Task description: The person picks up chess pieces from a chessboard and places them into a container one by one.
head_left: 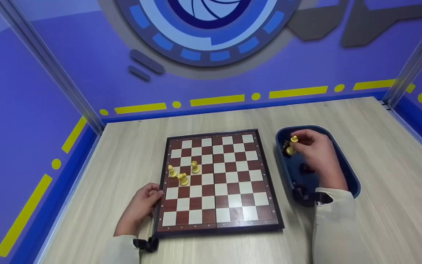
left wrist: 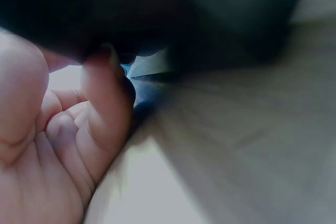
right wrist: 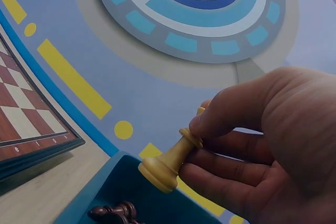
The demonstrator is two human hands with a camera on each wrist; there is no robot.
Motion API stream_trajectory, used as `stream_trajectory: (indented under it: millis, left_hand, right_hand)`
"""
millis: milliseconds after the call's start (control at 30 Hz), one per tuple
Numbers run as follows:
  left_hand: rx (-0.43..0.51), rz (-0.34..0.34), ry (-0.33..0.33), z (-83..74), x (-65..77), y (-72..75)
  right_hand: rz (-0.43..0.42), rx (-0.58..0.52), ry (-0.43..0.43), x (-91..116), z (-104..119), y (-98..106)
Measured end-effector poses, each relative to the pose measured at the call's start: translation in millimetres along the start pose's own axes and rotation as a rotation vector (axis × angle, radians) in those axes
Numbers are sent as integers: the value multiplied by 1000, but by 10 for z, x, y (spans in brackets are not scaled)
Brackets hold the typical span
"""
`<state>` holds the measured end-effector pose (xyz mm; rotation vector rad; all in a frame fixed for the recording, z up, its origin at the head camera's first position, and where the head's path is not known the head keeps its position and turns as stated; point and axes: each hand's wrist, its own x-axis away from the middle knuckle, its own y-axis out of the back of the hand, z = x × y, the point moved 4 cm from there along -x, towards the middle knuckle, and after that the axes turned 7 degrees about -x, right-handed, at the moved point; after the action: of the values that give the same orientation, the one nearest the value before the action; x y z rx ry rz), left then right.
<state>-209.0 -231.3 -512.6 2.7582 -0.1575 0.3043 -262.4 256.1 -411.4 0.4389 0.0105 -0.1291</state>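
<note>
- Nearest, we see our left hand [head_left: 141,202] at the board's left edge, fingers curled and thumb at the rim, holding the board there; its wrist view is too blurred to show more.
- Flat before us lies the board [head_left: 229,212], its longer side running away from us.
- On its left half we have three gold pieces [head_left: 183,179], all upright and close together.
- Our right hand [head_left: 319,154] pinches the gold chess piece [right wrist: 167,162] by its neck, thumb against fingertips, gap closed on it.
- That piece is above the bin [head_left: 295,163], right of the board; its long axis is tilted, base down and to the left, head up and to the right in the right wrist view.
- Below it, we find dark pieces [right wrist: 111,212] lying in the bin.
- Farthest, we face a blue wall [head_left: 86,69] with yellow marks.
</note>
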Motion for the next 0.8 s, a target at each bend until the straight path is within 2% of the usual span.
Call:
stream_trajectory:
  millis: [267, 567, 800]
  left_hand:
    - [-48, -12, 23, 4, 3, 6]
    - [-37, -16, 14, 29, -10, 11]
    - [-31, -13, 11, 16, -7, 7]
  right_hand:
    - [17, 28, 30, -12, -35, -9]
    - [-7, 50, -8, 0, -47, 27]
    - [23, 28, -12, 7, -53, 1]
